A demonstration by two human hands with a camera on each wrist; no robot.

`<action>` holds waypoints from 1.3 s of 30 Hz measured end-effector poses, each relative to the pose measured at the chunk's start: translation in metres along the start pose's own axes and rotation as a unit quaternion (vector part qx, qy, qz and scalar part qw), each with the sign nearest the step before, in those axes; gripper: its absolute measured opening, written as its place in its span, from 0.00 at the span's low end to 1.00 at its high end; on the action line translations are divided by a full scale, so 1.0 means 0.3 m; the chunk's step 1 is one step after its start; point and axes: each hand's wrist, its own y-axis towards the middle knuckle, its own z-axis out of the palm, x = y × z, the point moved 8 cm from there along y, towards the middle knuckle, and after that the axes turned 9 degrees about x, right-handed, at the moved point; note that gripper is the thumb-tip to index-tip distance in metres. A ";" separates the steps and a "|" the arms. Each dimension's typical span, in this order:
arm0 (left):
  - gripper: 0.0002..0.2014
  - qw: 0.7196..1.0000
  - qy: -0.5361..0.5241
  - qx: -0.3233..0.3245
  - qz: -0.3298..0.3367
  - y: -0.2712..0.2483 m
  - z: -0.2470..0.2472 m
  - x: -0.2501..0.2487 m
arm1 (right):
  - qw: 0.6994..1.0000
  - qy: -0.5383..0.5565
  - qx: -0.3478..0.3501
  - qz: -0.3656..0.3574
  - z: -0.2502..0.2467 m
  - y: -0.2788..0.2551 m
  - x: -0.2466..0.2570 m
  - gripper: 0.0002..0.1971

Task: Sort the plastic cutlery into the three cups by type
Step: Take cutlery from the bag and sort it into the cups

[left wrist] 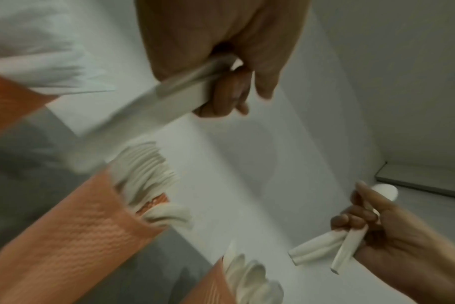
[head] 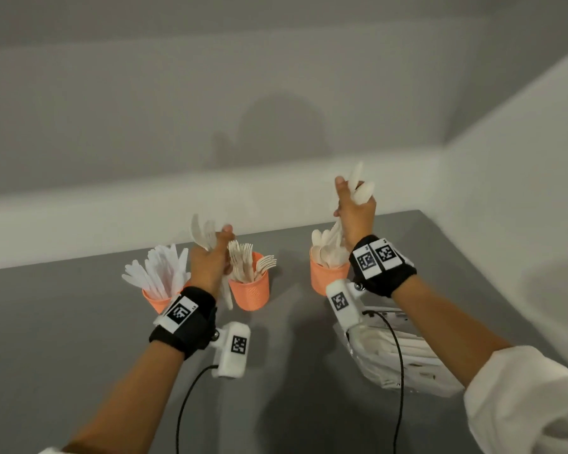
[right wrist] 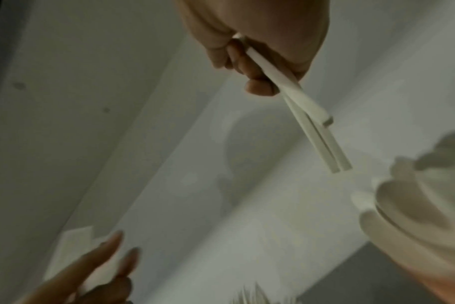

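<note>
The left hand point(head: 210, 257) gripped a few forks point(head: 204, 232) above the gap between the knife cup point(head: 158, 298) and fork cup point(head: 250, 291), while the right hand point(head: 356, 217) clutched spoons point(head: 361, 188) over the spoon cup point(head: 327, 278) at the right. All three cups stood on a grey table point(head: 79, 339) against a plain pale wall point(head: 177, 109), with a cutlery packet point(head: 404, 355) lying near right.

Your light is soft and dim, throwing a faint head-and-hands shadow point(head: 276, 132) on the pale grey wall point(head: 112, 93). Both wrist views are smeared with motion blur, and straight lines bend at the edges.
</note>
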 end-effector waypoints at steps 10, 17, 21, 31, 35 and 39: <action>0.22 0.983 -0.077 -0.120 0.115 0.189 0.053 -0.082 | 0.998 -0.026 -0.035 -0.042 -0.040 0.130 -0.048 0.16; 0.18 0.985 -0.019 -0.119 0.127 0.207 0.099 0.008 | 0.999 -0.025 -0.022 -0.006 -0.052 0.137 -0.197 0.17; 0.21 0.982 0.114 -0.091 0.120 0.184 0.124 0.054 | 0.998 -0.041 -0.013 0.054 -0.069 0.135 -0.311 0.18; 0.28 0.905 0.410 -0.078 0.082 0.206 0.087 0.175 | 0.985 -0.168 0.034 0.013 -0.043 0.141 -0.313 0.07; 0.15 0.942 0.309 -0.106 0.078 0.209 0.049 0.172 | 0.985 -0.165 0.036 -0.029 -0.037 0.114 -0.273 0.17; 0.07 0.966 0.198 -0.128 0.107 0.193 0.021 0.157 | 0.979 -0.178 0.032 -0.092 -0.042 0.103 -0.240 0.18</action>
